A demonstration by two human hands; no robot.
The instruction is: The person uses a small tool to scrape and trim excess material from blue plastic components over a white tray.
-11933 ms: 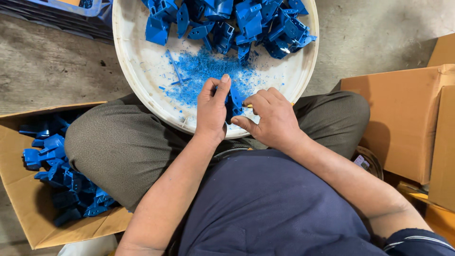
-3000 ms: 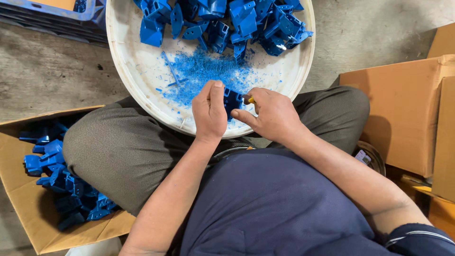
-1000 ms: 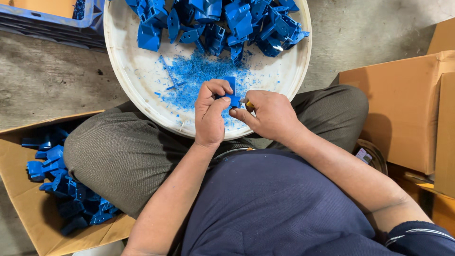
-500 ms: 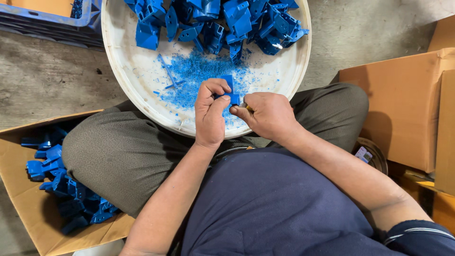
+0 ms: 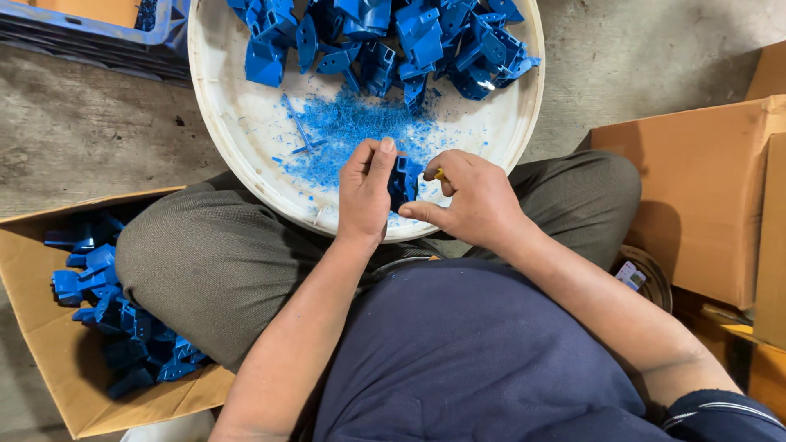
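Blue plastic part [image 5: 403, 182] sits pinched between both hands over the near rim of a round white basin [image 5: 229, 139] that rests on the seated person's lap. The left hand [image 5: 364, 195] closes its fingers and thumb around the part's left side; the right hand [image 5: 471, 200] steadies it with the thumb while gripping a small yellow-tipped tool [image 5: 440, 173] against it. Beyond the hands, blue shavings [image 5: 352, 131] lie scattered across the basin's bottom, and farther off a heap of blue parts [image 5: 393, 37] fills its far side. The floor [image 5: 82, 131] around is bare grey concrete, rough and stained. To the left of the left hand, low beside the knee, an open brown cardboard box [image 5: 41, 360] holds more blue pieces [image 5: 106, 311]. Far to the upper left lies the corner of a blue plastic crate [image 5: 106, 29]. Right of the right hand stands a plain brown carton [image 5: 696, 196], unmarked on its visible faces.
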